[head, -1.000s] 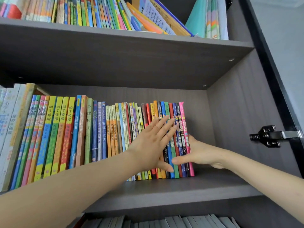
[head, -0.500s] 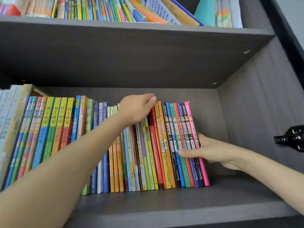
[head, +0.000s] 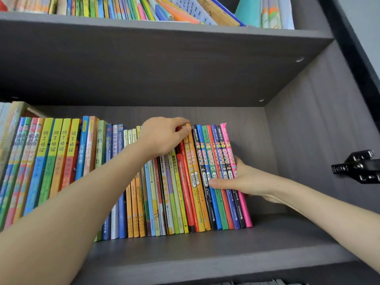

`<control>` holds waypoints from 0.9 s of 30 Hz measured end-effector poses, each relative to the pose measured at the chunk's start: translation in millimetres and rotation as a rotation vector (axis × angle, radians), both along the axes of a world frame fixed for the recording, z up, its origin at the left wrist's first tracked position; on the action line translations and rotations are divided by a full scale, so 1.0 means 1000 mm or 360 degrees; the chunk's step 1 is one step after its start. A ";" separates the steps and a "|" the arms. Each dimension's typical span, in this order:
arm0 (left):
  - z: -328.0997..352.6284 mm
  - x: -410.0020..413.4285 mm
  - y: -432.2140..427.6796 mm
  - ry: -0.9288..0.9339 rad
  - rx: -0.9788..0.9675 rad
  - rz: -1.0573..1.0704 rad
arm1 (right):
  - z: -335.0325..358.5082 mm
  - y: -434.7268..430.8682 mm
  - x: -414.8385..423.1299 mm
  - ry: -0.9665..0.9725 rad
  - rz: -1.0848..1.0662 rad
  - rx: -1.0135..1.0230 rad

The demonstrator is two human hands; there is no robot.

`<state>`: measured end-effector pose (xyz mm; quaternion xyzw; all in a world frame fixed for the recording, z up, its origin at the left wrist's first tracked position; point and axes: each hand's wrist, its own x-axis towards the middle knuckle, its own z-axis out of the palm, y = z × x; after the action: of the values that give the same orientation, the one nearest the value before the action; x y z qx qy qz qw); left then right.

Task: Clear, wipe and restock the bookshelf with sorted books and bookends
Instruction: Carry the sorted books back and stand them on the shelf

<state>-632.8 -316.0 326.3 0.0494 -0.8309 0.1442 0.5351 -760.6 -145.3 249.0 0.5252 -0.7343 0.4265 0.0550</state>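
Books [head: 86,171] stand in one long row, spines out, on the middle shelf board [head: 205,256] of a dark grey bookshelf [head: 320,145]. The row runs from the left edge of view to about two thirds across. Spines at the right end tilt, tops toward the left.

Left hand [head: 162,138]: over the top of the row, right of centre. Fingers are curled down onto the top edges of the red and orange spines [head: 188,165]; thumb hidden.

Right hand [head: 246,179]: clamped on the last handful of books. Thumb [head: 213,183] lies across their spines, and the fingers pass behind the pink book [head: 227,145] that ends the row.

In the way: left forearm [head: 92,202] crosses in front of the middle of the row and hides the lower parts of several spines there.

Surroundings:
- The side wall is well apart from the pink book.
- A black metal hinge [head: 357,166] juts in from the right edge, above the right forearm and not touching it.
- The upper board [head: 164,64] overhangs the row, with two small round fittings [head: 299,59] in its underside.
- On that board stand more thin books [head: 102,7], upright at left, with several slanted ones [head: 195,11] beside a teal bundle [head: 253,13].
- Grey edges [head: 257,282] show at the bottom of the view; what they are cannot be told.
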 end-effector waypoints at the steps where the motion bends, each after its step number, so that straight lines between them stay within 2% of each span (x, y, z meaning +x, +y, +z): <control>1: -0.003 0.000 0.000 0.0016 -0.0008 -0.0014 | -0.003 0.001 0.001 -0.0003 -0.0016 -0.0014; 6: -0.015 0.015 0.002 0.0290 0.0028 -0.0154 | -0.004 0.009 0.015 0.0036 -0.0107 -0.0085; 9: -0.018 0.029 0.001 0.0320 -0.0004 -0.0073 | 0.000 0.019 0.028 0.0021 -0.0302 -0.0326; 13: -0.024 0.050 0.012 0.0308 -0.0045 -0.0006 | 0.000 0.028 0.034 -0.0052 -0.0374 -0.0411; 15: -0.029 0.060 0.020 0.0288 -0.0106 0.0043 | 0.001 0.033 0.040 0.0098 -0.0549 -0.0551; 18: -0.036 0.080 0.025 0.0272 -0.0173 0.0124 | -0.003 0.041 0.061 0.0506 -0.0727 -0.0950; 21: -0.052 0.110 0.031 0.0234 -0.0186 0.0191 | -0.017 0.038 0.097 0.0832 -0.0485 -0.1047; 25: -0.086 0.165 0.041 0.0112 -0.0259 0.0292 | -0.050 0.015 0.152 0.0924 0.0172 -0.0654; 27: -0.108 0.201 0.043 0.0019 -0.0304 0.0392 | -0.068 -0.002 0.175 0.0921 0.0363 -0.0537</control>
<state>-431.4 -273.4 218.1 0.1008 -0.7979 0.2867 0.5206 -585.5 -146.9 181.4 0.6865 -0.5442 0.3787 0.2987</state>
